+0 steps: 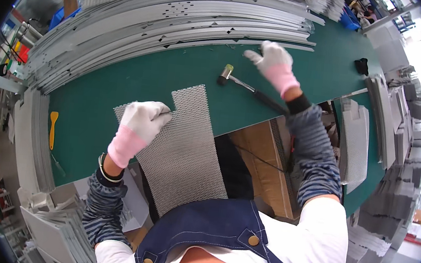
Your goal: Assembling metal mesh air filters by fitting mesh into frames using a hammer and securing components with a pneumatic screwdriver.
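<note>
A grey perforated mesh sheet [183, 149] with a notch in its far edge lies partly on the green table [138, 83] and reaches over the near edge toward my apron. My left hand [142, 119], in a white glove with a pink cuff, is closed on the sheet beside the notch. Gloved the same way, my right hand [274, 64] is raised over the table's right part, thumb and fingers apart, with nothing visible in it. Just below and left of it lies a mallet [241, 82] with a double-faced head and dark grip, its grip end passing near my right sleeve.
Long grey metal strips [181, 18] are stacked along the far side. A yellow scraper [52, 130] and a thin screwdriver [58, 166] lie at left, beside stacked panels [32, 138]. More mesh panels [354, 141] stand at right. A cardboard box [253, 161] sits below the near edge.
</note>
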Demonstrator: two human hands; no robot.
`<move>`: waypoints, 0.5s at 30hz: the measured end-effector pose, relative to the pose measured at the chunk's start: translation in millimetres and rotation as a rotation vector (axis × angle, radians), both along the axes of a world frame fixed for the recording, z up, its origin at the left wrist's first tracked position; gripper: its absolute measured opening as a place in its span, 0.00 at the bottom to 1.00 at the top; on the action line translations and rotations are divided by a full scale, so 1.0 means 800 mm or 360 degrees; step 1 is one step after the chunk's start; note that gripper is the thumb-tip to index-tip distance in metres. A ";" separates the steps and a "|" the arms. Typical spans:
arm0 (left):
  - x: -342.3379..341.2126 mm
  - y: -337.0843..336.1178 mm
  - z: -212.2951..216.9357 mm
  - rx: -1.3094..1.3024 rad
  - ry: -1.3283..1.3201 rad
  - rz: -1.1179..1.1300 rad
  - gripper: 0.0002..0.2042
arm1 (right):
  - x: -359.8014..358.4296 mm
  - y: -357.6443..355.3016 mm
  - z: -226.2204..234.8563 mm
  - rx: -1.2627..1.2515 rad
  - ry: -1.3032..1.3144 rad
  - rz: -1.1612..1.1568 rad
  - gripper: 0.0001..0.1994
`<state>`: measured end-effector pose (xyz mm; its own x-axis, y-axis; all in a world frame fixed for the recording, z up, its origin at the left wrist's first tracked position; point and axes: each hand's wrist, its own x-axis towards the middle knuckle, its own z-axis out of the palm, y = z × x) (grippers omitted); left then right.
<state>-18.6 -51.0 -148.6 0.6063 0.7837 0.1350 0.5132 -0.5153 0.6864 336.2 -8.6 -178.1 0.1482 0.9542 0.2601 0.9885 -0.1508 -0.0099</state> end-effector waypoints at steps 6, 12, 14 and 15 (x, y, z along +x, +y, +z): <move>-0.001 0.002 -0.022 0.0073 0.0121 0.0127 0.06 | 0.055 0.022 -0.029 -0.0570 0.0138 -0.0025 0.16; -0.004 -0.001 -0.045 0.0261 0.0071 0.0229 0.17 | 0.102 -0.020 -0.060 0.0203 0.0516 0.0295 0.11; 0.003 -0.009 -0.034 0.0271 0.0146 0.0226 0.25 | 0.036 -0.012 -0.011 0.0189 0.1171 0.0462 0.08; 0.003 -0.014 -0.047 0.0531 0.0119 0.0235 0.28 | -0.013 -0.006 0.017 0.0043 0.1439 0.0615 0.09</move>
